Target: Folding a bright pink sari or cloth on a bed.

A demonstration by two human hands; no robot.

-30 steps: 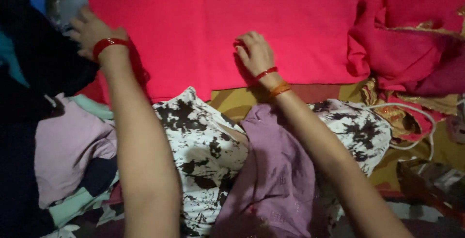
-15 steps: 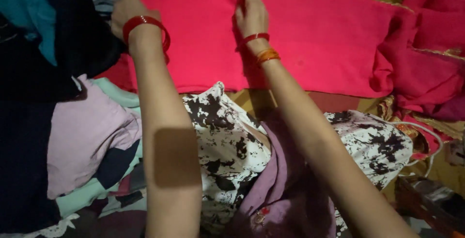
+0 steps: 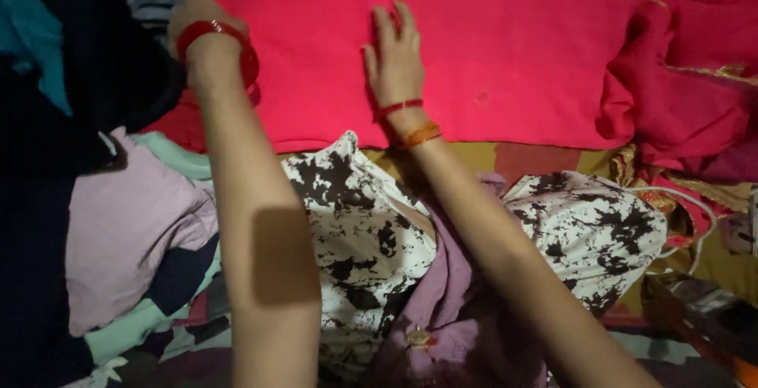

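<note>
Our right hand (image 3: pixel 395 52) lies flat, fingers spread, on the bright pink spread-out cloth (image 3: pixel 513 48) across the upper frame. Our left hand (image 3: pixel 189 9), upper left, touches the cloth's left edge; we cannot tell its grip.

Single head-worn view, looking steeply down, close over both forearms onto pink cloth (image 3: pixel 505 56) beneath the palms.

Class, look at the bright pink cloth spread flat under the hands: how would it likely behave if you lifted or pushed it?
The pink cloth probably goes floppy when lifted: its right end already lies bunched in soft folds. Pushed, it would likely wrinkle rather than slide whole. The right hand lies flat on it.
</note>
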